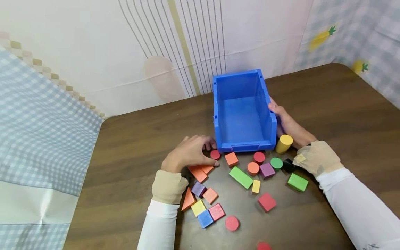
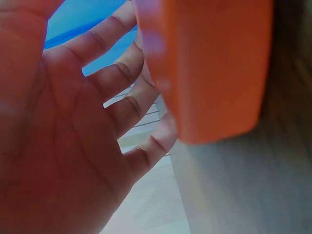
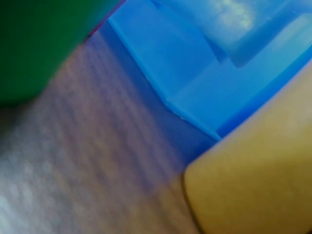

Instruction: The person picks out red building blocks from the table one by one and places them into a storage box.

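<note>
An open-topped blue plastic bin stands on the table, its inside bare. My right hand holds the bin's right wall, thumb at the rim; the right wrist view hides this hand. At the bin's front left corner, my left hand arches around a red disc, with visible space between thumb and fingers. Its fingers are spread and gently bent in the left wrist view, behind a large, close orange block. A yellow cylinder stands upright beside my right wrist.
Several blocks lie in front of the bin, among them a long green block, a purple block and a green disc. Nearer my left wrist are an orange triangle and a blue block. A curtain hangs behind the table.
</note>
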`<state>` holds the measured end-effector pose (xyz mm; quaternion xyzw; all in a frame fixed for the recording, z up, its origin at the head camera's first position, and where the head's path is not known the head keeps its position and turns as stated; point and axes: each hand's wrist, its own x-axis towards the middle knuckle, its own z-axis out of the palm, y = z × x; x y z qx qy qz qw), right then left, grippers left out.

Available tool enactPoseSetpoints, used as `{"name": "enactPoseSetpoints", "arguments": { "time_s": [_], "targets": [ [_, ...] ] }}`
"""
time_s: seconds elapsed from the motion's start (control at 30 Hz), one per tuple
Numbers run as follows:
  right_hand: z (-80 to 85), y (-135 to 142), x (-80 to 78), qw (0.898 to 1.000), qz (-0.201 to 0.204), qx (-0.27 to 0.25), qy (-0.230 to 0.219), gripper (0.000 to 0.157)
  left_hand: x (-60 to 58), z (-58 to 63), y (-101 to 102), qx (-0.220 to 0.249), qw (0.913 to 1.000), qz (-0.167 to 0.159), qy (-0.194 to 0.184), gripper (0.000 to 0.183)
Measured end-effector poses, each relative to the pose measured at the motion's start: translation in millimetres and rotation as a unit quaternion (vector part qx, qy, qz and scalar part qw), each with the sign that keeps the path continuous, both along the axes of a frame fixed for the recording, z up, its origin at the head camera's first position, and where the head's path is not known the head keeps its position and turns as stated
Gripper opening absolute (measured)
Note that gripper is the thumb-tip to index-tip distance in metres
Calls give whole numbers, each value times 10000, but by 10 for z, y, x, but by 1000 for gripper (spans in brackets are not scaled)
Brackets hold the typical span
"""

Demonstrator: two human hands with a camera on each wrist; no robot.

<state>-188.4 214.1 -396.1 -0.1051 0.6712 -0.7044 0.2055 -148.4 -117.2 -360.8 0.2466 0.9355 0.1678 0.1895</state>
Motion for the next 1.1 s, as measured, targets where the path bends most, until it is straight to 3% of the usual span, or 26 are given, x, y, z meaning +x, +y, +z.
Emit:
{"name": "enactPoseSetpoints", "arguments": {
  "time_s": [0.33,0.6,0.87,1.1],
  "targets": [
    [82,92,-152,9999,41,87,-82,73,-136,97,56,53,9999,133,-44,37],
    [147,173,-38,9996,-173,-210,-109,72,-171,125,105,226,9996,-139,71,29],
    [126,134,198,9990,-319,-255,-166,70,-58,108,48,305,9993,-233,24,30],
    [131,93,241,9988,-310,-379,-1,68,-25,85,-20,656,9973,-296,147,27]
  ]
}}
